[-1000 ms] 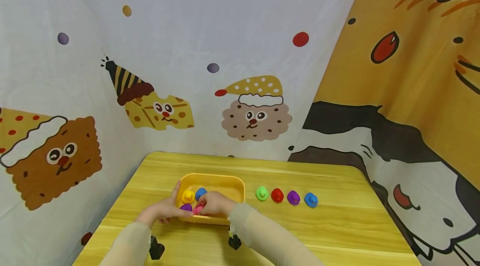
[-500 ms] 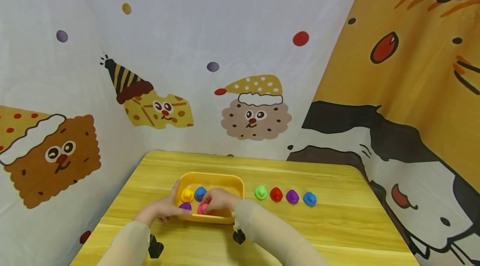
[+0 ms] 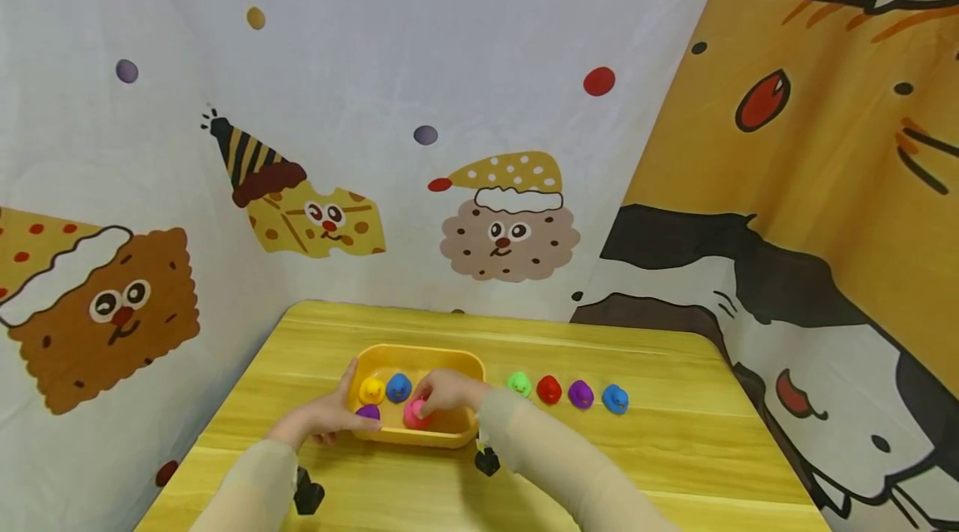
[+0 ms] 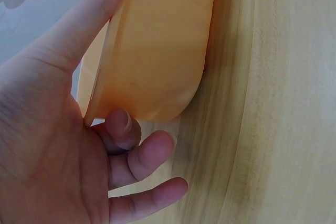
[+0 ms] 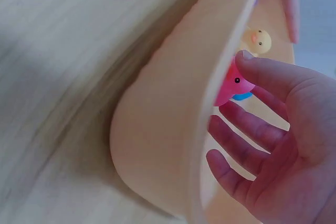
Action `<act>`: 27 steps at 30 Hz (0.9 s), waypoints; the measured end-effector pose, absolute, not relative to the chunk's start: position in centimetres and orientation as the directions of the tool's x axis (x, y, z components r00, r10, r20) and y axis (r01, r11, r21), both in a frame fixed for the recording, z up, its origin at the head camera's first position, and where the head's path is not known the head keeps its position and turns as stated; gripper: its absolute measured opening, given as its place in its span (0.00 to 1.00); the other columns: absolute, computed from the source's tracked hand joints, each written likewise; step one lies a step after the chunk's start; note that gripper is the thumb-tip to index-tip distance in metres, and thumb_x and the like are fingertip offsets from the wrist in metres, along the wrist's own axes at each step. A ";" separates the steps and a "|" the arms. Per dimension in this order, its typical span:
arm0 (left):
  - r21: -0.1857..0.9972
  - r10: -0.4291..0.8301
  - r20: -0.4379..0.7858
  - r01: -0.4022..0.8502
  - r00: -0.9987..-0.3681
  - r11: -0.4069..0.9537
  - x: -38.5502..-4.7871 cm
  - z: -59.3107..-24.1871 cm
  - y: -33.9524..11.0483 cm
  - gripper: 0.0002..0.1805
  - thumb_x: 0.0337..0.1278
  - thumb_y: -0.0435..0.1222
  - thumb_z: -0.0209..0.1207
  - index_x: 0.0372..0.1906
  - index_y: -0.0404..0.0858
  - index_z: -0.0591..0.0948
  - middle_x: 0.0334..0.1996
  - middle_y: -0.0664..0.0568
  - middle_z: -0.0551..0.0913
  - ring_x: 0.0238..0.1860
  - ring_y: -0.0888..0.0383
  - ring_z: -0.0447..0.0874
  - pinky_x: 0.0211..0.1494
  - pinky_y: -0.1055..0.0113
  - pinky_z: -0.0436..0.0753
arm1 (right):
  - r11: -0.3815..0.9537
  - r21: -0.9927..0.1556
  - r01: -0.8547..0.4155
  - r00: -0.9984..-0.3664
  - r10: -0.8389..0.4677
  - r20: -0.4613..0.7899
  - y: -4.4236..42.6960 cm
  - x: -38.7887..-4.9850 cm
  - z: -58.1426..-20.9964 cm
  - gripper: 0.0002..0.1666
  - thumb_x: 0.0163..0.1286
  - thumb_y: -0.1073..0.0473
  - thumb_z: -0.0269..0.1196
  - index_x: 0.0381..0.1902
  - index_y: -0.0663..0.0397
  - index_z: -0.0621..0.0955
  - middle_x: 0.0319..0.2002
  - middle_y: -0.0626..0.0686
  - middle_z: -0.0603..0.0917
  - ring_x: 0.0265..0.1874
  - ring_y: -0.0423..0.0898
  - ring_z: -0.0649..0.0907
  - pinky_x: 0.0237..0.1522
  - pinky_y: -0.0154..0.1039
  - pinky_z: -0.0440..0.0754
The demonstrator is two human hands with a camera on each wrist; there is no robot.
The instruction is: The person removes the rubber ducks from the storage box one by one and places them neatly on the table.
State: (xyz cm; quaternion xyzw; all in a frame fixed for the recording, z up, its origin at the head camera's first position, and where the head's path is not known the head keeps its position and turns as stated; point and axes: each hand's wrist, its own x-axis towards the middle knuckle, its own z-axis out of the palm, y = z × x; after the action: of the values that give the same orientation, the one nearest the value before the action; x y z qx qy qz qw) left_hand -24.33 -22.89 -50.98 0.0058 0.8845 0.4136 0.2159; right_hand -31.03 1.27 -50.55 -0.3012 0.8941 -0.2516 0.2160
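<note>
The left hand grips the left end of a yellow box, its thumb lying over the near rim; the left wrist view shows its lower fingers bent outside the box. Inside the box, the right hand holds a pink duck close to the near wall. Seen from the right wrist, the thumb of the right hand touches the pink duck, with fingertips partly hidden behind it. A yellow duck, a blue duck and a purple duck sit in the box's left part.
Right of the box, a green duck, a red duck, a purple duck and a blue duck stand in a row on the wooden table. A printed cloth hangs behind the table.
Inside the box, the right hand and the pink duck have shifted to the right, away from the purple duck. The left hand keeps its hold on the box's left end.
</note>
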 end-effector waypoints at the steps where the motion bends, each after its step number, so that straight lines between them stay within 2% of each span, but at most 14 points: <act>1: 0.731 0.187 -0.377 -0.168 -0.907 0.661 -24.3 -51.0 -22.9 0.72 0.43 0.54 0.72 0.76 0.48 0.27 0.60 0.23 0.66 0.13 0.56 0.61 0.16 0.68 0.65 | 0.687 -0.588 -0.427 -0.723 -0.649 -0.234 1.4 -31.1 -50.4 0.11 0.57 0.62 0.71 0.40 0.53 0.87 0.36 0.45 0.84 0.37 0.38 0.79 0.44 0.33 0.76; 9: 0.726 0.186 -0.373 -0.161 -0.909 0.668 -24.4 -51.0 -22.9 0.73 0.42 0.55 0.73 0.76 0.48 0.27 0.52 0.31 0.74 0.13 0.56 0.61 0.16 0.67 0.65 | 0.666 -0.596 -0.449 -0.704 -0.675 -0.223 2.6 -31.9 -49.4 0.12 0.57 0.62 0.71 0.41 0.53 0.87 0.37 0.43 0.86 0.37 0.36 0.80 0.44 0.31 0.76; 13: 0.725 0.187 -0.373 -0.160 -0.909 0.670 -24.4 -50.9 -22.9 0.73 0.42 0.54 0.73 0.76 0.48 0.27 0.54 0.29 0.72 0.13 0.56 0.61 0.16 0.67 0.64 | 0.659 -0.584 -0.475 -0.702 -0.684 -0.201 3.3 -32.2 -49.0 0.13 0.58 0.59 0.71 0.42 0.50 0.87 0.39 0.40 0.85 0.41 0.35 0.80 0.46 0.31 0.75; 20: 0.721 0.188 -0.376 -0.160 -0.907 0.674 -24.3 -50.8 -22.8 0.73 0.42 0.55 0.73 0.76 0.47 0.27 0.56 0.28 0.71 0.13 0.56 0.61 0.16 0.67 0.63 | 0.639 -0.624 -0.450 -0.707 -0.682 -0.188 4.4 -31.9 -47.2 0.14 0.58 0.60 0.71 0.44 0.50 0.87 0.43 0.42 0.85 0.48 0.40 0.79 0.52 0.36 0.74; 27: 0.714 0.184 -0.380 -0.160 -0.907 0.682 -24.2 -50.8 -22.9 0.73 0.42 0.55 0.72 0.76 0.47 0.27 0.54 0.29 0.72 0.14 0.56 0.62 0.16 0.68 0.63 | 0.618 -0.655 -0.436 -0.706 -0.685 -0.176 5.5 -31.9 -45.6 0.16 0.58 0.61 0.71 0.46 0.52 0.86 0.47 0.47 0.84 0.54 0.52 0.78 0.54 0.40 0.74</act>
State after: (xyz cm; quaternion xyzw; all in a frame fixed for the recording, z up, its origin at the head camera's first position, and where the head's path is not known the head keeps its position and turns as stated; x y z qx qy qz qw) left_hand -24.21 -22.89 -50.79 0.0066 0.8912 0.3989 0.2159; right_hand -31.92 5.45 -45.63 -0.3205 0.8745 -0.2974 0.2099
